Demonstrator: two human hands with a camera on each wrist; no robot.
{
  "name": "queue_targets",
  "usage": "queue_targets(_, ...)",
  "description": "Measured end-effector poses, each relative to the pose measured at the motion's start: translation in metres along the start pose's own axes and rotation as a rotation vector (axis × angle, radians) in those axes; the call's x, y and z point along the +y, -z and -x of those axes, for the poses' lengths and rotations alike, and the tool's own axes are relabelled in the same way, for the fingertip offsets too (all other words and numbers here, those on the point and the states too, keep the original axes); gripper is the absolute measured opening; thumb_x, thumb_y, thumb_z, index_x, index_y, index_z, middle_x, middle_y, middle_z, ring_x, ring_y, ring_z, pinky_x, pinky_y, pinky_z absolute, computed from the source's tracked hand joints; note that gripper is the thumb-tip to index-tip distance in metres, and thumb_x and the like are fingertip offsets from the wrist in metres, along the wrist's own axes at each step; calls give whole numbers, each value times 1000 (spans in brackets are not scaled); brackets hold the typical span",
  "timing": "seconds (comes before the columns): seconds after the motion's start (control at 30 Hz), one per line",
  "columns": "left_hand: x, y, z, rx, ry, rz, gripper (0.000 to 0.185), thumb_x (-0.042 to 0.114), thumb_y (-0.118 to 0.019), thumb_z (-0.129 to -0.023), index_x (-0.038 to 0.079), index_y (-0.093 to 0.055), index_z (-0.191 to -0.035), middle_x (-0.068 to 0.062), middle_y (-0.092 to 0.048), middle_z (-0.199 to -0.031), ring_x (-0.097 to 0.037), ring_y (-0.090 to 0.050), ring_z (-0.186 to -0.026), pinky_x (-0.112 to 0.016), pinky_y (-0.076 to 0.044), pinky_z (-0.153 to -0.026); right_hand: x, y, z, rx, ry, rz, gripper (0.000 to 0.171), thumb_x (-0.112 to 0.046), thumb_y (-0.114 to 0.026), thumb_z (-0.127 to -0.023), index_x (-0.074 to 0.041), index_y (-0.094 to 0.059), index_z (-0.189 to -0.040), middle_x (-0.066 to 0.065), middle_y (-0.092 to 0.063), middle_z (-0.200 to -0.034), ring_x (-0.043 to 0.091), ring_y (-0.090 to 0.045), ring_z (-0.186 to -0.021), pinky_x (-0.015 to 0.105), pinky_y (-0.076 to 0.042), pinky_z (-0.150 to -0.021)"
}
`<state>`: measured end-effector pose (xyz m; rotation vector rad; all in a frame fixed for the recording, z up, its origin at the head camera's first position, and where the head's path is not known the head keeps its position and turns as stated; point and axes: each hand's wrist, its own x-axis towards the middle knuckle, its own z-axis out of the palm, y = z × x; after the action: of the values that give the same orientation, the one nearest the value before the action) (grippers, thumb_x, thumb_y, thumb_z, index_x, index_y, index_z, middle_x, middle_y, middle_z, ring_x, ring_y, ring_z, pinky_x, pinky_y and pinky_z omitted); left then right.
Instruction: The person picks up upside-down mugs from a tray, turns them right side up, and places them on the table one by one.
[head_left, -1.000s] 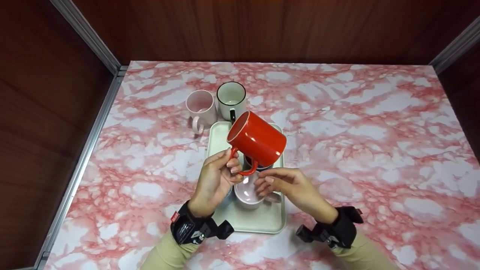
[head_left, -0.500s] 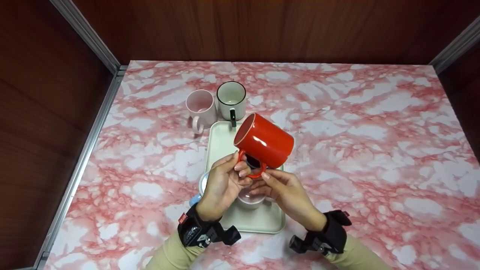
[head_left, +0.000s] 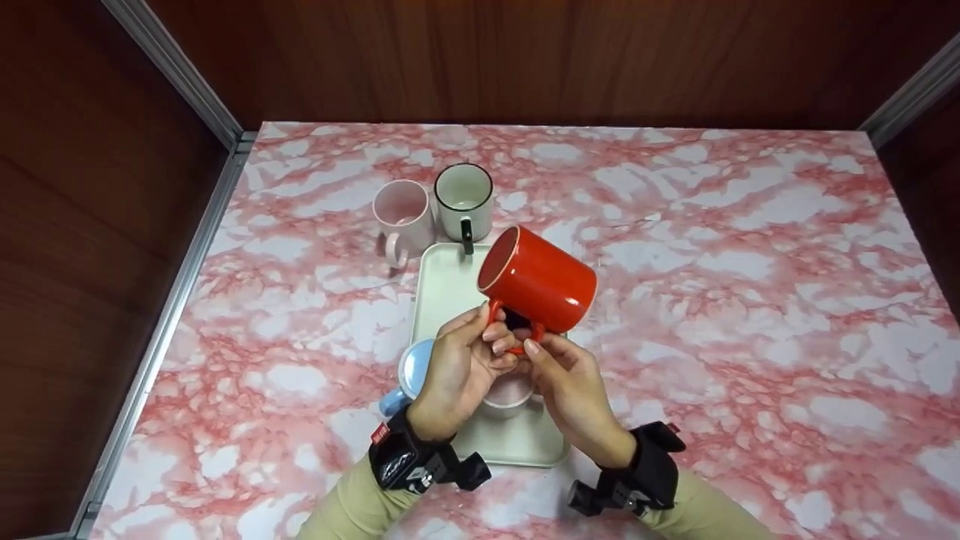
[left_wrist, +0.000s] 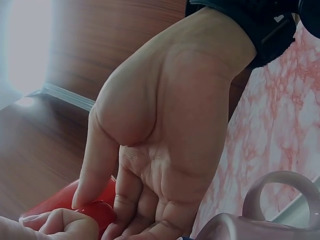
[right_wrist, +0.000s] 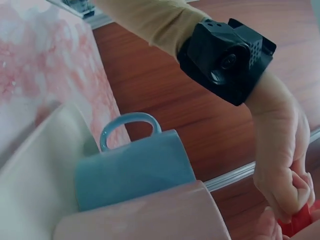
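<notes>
A glossy red mug (head_left: 541, 283) is held tilted on its side above the tray (head_left: 517, 448), its handle towards the person. My left hand (head_left: 456, 379) grips one end of that handle with thumb and curled fingers. At the handle's other end my right hand (head_left: 576, 394) pinches with thumb and fingers. Beneath the hands, a light blue mug (head_left: 415, 367) and a pale pink mug (head_left: 508, 405) stand on the tray, partly hidden; the right wrist view shows this blue mug (right_wrist: 135, 170) beside the pink mug (right_wrist: 150, 217). Something dark shows through the red handle.
Behind the tray stand a pink mug (head_left: 403, 214) and a white mug with a black rim (head_left: 463, 199), side by side. The table (head_left: 750, 300) has a red and white marbled surface. Brown wood panels (head_left: 525, 60) enclose it at the back and sides.
The left hand has carried the red mug a little to the right. The right hand has moved in and now pinches the handle. More of the light blue mug has come into view.
</notes>
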<state>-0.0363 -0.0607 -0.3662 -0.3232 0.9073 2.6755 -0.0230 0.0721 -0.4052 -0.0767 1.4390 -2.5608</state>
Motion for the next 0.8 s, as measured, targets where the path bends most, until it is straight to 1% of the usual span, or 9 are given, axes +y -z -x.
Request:
queue_targets(0.2, -3, 0, -2, -8, 9, -7, 25, 12, -29, -100, 2, -46, -85, 1, -37, -62, -10, -37, -55, -19, -30, -49, 2, 2, 0, 33, 13, -18, 14, 6, -50, -89, 4, -62, -95, 11, -60, -95, 17, -59, -75, 28, -49, -72)
queue_targets(0.33, -4, 0, -3, -30, 11, -1, 26, 11, -29, -100, 2, -48, -84, 0, -38, -62, -11, -39, -55, -19, -31, -49, 1, 3, 1, 51, 19, -22, 15, 6, -50, -88, 0, -63, -92, 7, -61, -92, 16, -59, -70, 25, -49, -67)
queue_targets(0.4, -4, 0, -3, -41, 4, -2, 26, 10, -29, -100, 2, -49, -84, -1, -39, -63, -12, -40, -55, -19, -31, -48, 0, 4, 2, 44, 24, -22, 15, 6, -49, -89, -1, -62, -93, 7, -62, -90, 15, -59, -70, 25, -49, -67)
queue_targets(0.57, -5, 0, -1, -56, -9, -43, 25, 9, -31, -99, 0, -50, -86, -1, -42, -64, -12, -43, -57, -18, -32, -49, -3, 6, 3, 19, 31, -3, 12, 6, -50, -89, 1, -60, -94, 7, -62, -85, 16, -61, -69, 28, -51, -68)
queue_targets(0.8, -6, -1, 1, -59, -44, -109, 27, 7, -33, -98, -1, -55, -86, -2, -46, -68, -12, -46, -62, -18, -35, -52, -8, 9, 5, 30, 31, 22, 9, 4, -52, -88, 0, -59, -91, 7, -62, -79, 17, -60, -67, 28, -52, -64)
